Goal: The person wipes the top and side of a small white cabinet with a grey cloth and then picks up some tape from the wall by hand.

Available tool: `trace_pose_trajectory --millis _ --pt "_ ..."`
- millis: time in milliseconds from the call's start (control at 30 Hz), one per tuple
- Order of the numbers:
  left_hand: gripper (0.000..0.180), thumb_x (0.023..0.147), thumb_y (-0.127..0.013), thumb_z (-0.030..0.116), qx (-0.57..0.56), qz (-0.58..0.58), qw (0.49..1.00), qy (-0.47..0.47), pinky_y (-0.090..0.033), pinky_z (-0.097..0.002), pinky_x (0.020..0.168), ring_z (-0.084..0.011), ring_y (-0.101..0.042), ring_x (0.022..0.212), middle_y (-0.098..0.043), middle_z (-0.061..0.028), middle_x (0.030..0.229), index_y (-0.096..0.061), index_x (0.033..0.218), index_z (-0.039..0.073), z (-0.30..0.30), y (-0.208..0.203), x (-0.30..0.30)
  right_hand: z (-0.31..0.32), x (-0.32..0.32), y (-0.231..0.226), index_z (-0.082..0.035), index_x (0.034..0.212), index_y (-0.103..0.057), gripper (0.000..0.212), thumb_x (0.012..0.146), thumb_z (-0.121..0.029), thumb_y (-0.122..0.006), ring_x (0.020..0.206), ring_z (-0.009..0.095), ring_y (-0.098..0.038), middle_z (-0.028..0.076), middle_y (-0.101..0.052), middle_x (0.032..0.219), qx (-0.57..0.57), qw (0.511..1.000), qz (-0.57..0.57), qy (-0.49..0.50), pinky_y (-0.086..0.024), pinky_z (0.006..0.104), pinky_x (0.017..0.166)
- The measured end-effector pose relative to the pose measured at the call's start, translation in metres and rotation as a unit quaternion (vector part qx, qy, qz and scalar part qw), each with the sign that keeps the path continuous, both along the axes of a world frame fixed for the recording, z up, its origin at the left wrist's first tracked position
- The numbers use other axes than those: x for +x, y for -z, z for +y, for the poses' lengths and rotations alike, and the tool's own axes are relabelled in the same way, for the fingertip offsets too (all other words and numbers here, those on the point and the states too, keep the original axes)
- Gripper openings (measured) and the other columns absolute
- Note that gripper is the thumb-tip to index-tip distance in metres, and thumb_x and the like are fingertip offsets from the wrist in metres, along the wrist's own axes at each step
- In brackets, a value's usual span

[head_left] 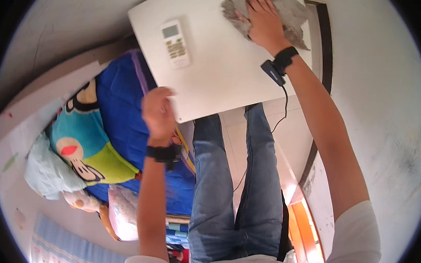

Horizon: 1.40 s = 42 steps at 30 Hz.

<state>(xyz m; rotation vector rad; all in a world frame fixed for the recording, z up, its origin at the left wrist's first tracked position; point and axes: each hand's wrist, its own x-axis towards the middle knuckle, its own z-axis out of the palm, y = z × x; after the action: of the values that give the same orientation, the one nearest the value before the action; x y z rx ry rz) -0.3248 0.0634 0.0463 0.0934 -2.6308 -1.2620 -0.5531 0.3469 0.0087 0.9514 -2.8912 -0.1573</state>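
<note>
My right hand [265, 21] lies flat on a crumpled grey cloth [292, 17], its fingers stretched and spread over the fabric. The cloth rests at the far right corner of a white tabletop [221, 64]. My left hand [158, 113] is by the near left edge of the tabletop; it looks curled, but motion blurs its fingers, and no object shows in it. A white remote control [175, 44] with a grey screen and small buttons lies on the left part of the tabletop, beyond my left hand.
To the left is a bed with a blue quilt [123, 98], a colourful cartoon cushion [89, 142] and pale bags. A wall [374, 75] runs close on the right. A thin black cable [285, 103] hangs from the device on my right wrist, past my jeans [213, 188].
</note>
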Motion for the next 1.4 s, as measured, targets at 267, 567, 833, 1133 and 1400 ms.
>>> trace_pose_trajectory --millis 267,567,833,1133,1400 --pt "0.054 0.096 -0.041 0.023 -0.308 -0.176 0.923 -0.149 -0.029 -0.051 0.113 -0.0406 -0.039 0.137 -0.041 -0.019 0.151 -0.043 0.148 0.008 -0.18 0.066 0.105 -0.067 0.183 0.001 0.007 0.125 -0.059 0.054 0.091 -0.035 -0.061 0.144 0.031 -0.032 0.016 -0.048 0.144 -0.047 0.979 -0.197 0.033 -0.022 0.0492 0.118" --pt "0.064 0.086 -0.042 0.019 -0.236 -0.118 0.947 -0.186 -0.028 -0.0478 0.116 -0.0357 -0.039 0.14 -0.042 -0.0125 0.153 -0.044 0.149 0.016 -0.179 0.093 0.116 -0.052 0.183 -0.012 0.013 0.129 -0.055 0.071 0.096 -0.05 -0.051 0.145 0.034 -0.029 0.024 -0.043 0.146 0.157 0.933 -0.323 -0.008 -0.021 0.0481 0.119" --pt "0.062 0.086 -0.041 0.019 -0.21 -0.091 0.953 -0.2 -0.03 -0.0451 0.116 -0.0327 -0.039 0.14 -0.042 -0.0071 0.154 -0.046 0.148 0.021 -0.176 0.096 0.114 -0.069 0.009 0.035 0.014 0.143 -0.036 0.075 0.099 -0.045 -0.05 0.144 0.037 -0.029 0.027 -0.036 0.152 -0.081 0.986 -0.14 -0.026 -0.022 0.0467 0.118" --pt "0.061 0.087 -0.038 0.02 -0.239 -0.08 0.95 -0.184 -0.027 -0.0478 0.117 -0.0348 -0.039 0.14 -0.042 -0.0108 0.153 -0.045 0.148 0.016 -0.175 0.099 0.116 -0.034 0.165 0.021 0.013 0.138 -0.041 0.07 0.094 -0.038 -0.06 0.137 0.042 -0.037 0.029 -0.04 0.146 -0.061 0.97 -0.217 0.09 -0.029 0.0473 0.115" --pt "0.057 0.097 -0.028 0.031 -0.263 -0.079 0.947 -0.166 -0.029 -0.0501 0.115 -0.0406 -0.041 0.136 -0.043 -0.0177 0.15 -0.044 0.148 0.01 -0.178 0.094 0.12 -0.018 0.146 0.004 0.003 0.128 -0.06 0.083 0.08 -0.065 -0.066 0.138 0.042 -0.037 0.025 -0.05 0.141 0.023 0.937 -0.346 -0.05 -0.022 0.0523 0.117"
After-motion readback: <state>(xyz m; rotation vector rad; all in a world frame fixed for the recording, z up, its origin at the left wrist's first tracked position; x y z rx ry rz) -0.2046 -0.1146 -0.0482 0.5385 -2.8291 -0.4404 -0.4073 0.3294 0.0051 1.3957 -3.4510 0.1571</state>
